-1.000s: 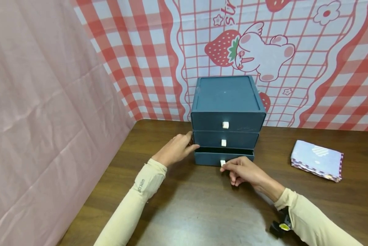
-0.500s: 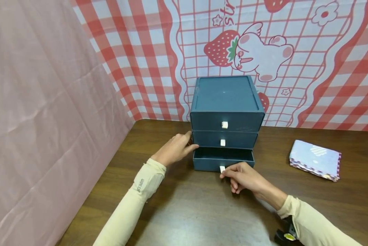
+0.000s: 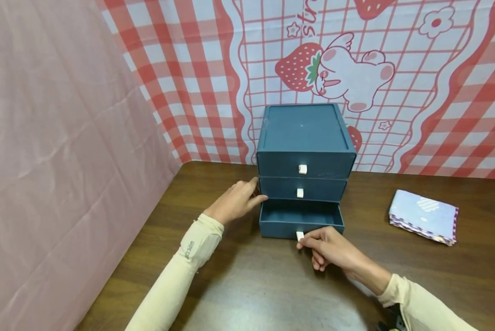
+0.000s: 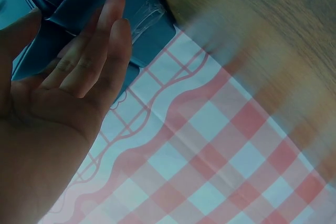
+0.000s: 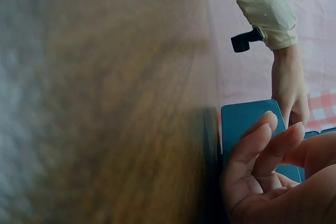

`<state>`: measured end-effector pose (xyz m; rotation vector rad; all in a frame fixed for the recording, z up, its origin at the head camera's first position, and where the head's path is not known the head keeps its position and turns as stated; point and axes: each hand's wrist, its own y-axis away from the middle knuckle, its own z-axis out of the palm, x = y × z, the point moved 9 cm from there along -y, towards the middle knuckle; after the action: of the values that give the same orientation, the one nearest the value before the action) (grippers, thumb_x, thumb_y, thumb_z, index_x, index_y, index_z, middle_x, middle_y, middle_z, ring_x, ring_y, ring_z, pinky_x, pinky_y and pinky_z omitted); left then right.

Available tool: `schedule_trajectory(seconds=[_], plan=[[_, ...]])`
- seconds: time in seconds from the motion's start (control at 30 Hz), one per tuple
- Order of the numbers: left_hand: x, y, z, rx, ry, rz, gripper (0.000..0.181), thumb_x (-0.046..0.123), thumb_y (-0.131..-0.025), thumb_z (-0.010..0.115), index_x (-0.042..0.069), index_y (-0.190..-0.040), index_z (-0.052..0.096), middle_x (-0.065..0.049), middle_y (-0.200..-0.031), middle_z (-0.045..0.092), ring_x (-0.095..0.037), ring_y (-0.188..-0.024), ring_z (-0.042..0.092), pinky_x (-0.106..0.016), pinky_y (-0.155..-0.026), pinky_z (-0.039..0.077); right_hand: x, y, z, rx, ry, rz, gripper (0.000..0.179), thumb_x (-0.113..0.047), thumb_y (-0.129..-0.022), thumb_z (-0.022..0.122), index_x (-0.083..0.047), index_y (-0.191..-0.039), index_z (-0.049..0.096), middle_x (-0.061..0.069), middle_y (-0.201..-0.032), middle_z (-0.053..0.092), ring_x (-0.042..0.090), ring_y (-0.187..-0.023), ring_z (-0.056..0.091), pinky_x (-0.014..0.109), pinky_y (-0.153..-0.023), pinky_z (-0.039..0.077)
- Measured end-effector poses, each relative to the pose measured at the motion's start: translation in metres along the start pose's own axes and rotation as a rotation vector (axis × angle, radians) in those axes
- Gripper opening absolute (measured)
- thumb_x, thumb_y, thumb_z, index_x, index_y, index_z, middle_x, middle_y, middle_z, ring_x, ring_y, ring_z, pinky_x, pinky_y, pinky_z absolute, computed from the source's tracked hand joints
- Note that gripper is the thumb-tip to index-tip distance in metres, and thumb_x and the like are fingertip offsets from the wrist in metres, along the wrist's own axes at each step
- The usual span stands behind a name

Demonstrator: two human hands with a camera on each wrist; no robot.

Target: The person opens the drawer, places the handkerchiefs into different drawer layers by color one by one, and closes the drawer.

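A dark blue three-drawer cabinet [image 3: 307, 128] stands against the patterned cloth. Its bottom drawer [image 3: 278, 230] is pulled partway out, and the bare inside shows. My right hand [image 3: 334, 250] pinches the white knob [image 3: 300, 236] of that drawer between thumb and forefinger. The top and middle drawers are closed. On the cabinet's left side rests my left hand [image 3: 237, 200], its fingers along the side wall and its thumb near the front edge. In the left wrist view, the fingers [image 4: 86, 59] lie fairly straight beside the blue wall.
A folded light blue cloth [image 3: 423, 216] with a checked edge lies to the right on the wooden table [image 3: 247, 285]. Behind the cabinet hangs a red-and-white strawberry cloth [image 3: 206, 82]. A pink curtain [image 3: 65, 161] borders the left side.
The bottom drawer has slid farther out toward me, with my right hand moving back on its knob. My left hand has stayed at the cabinet's side.
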<state>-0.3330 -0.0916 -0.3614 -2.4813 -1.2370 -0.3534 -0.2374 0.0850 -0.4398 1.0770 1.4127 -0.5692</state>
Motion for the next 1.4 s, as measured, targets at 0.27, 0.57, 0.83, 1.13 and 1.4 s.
schedule_trajectory(seconds=[0.27,0.57,0.83,1.13,1.4], plan=[[0.001,0.0,0.0,0.0,-0.001,0.002,0.046,0.034,-0.101,0.06,-0.003,-0.128,0.055,0.0,-0.075,0.062,-0.006,-0.059,0.055,-0.021,-0.057,0.05,0.001,0.006,0.003,0.0,0.002,0.003,0.031,-0.017,-0.102,0.054,0.01,-0.107,0.067,-0.001,-0.048,0.045,0.014,-0.05,0.058,0.028,-0.047,0.052],[0.004,-0.001,-0.001,0.021,-0.025,0.013,0.046,0.033,-0.1,0.062,-0.004,-0.127,0.055,-0.001,-0.071,0.06,-0.008,-0.059,0.056,-0.022,-0.056,0.05,0.002,0.01,0.005,0.0,0.006,-0.005,0.032,-0.018,-0.102,0.054,0.01,-0.106,0.068,-0.002,-0.046,0.044,0.014,-0.048,0.057,0.027,-0.047,0.051],[0.004,0.0,-0.001,0.026,-0.038,0.016,0.048,0.032,-0.1,0.062,-0.005,-0.129,0.054,-0.004,-0.077,0.065,-0.008,-0.064,0.059,-0.025,-0.061,0.053,0.003,0.017,0.01,-0.015,-0.004,-0.001,0.032,-0.019,-0.102,0.054,0.009,-0.107,0.068,-0.002,-0.046,0.042,0.014,-0.048,0.056,0.028,-0.047,0.051],[0.003,0.0,0.0,0.024,-0.019,0.021,0.048,0.033,-0.1,0.061,-0.004,-0.13,0.054,-0.006,-0.082,0.067,-0.008,-0.065,0.06,-0.024,-0.06,0.052,0.004,0.025,0.015,-0.027,0.002,0.005,0.032,-0.02,-0.102,0.054,0.009,-0.107,0.068,-0.002,-0.045,0.043,0.014,-0.047,0.056,0.029,-0.047,0.051],[0.002,0.0,0.0,0.034,-0.015,0.022,0.045,0.032,-0.1,0.062,-0.003,-0.128,0.055,-0.007,-0.084,0.069,-0.009,-0.069,0.063,-0.027,-0.064,0.054,0.01,0.033,0.024,-0.053,-0.095,0.036,0.033,-0.021,-0.103,0.054,0.009,-0.108,0.066,-0.001,-0.048,0.044,0.014,-0.046,0.054,0.029,-0.047,0.05]])
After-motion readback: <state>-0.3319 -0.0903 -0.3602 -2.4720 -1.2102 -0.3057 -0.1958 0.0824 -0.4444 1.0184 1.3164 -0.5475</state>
